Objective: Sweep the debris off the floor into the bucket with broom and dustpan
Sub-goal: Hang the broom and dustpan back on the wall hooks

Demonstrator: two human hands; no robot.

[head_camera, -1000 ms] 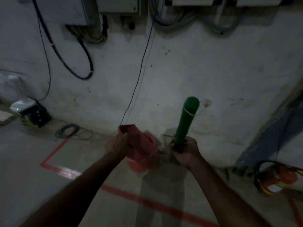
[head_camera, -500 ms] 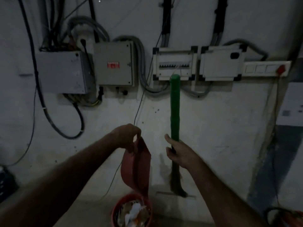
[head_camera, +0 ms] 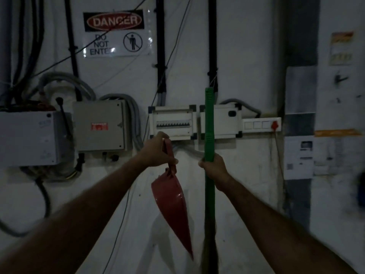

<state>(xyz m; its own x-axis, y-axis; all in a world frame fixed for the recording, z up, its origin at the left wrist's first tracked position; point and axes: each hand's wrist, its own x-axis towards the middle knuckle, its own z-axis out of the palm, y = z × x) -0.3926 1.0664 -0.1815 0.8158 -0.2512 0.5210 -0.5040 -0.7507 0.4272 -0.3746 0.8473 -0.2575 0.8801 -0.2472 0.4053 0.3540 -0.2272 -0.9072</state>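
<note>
— Since half a second ago the view has tipped upward: the bucket that sat at the bottom edge is out of sight, and a danger sign (head_camera: 115, 32) now shows high on the wall (head_camera: 246, 56). Both hands have risen too.

— What are the hands doing?

— They sit apart, side by side. The left hand (head_camera: 158, 150) grips the handle of the dustpan (head_camera: 170, 200), fingers curled round it. The right hand (head_camera: 214, 168) is wrapped round the broom (head_camera: 209, 123), which earlier it only touched with loose fingers.

— How does the dustpan look?

— Red, glossy plastic, with a small highlight on its side. It hangs below the left hand, handle up, pan pointing down, seen nearly edge-on so it tapers to a narrow tip. Whether anything lies in it cannot be told.

— And the broom?

— Its handle is a bright green stick, standing upright just right of the dustpan. Its top reaches above the white breaker panel (head_camera: 172, 123) behind it. Below the hand the stick runs down and turns dark and blurred; the bristles cannot be made out.

— Anything else nearby?

— A grey metal box (head_camera: 100, 125) with a red label on the wall to the left, among thick cables.
</note>
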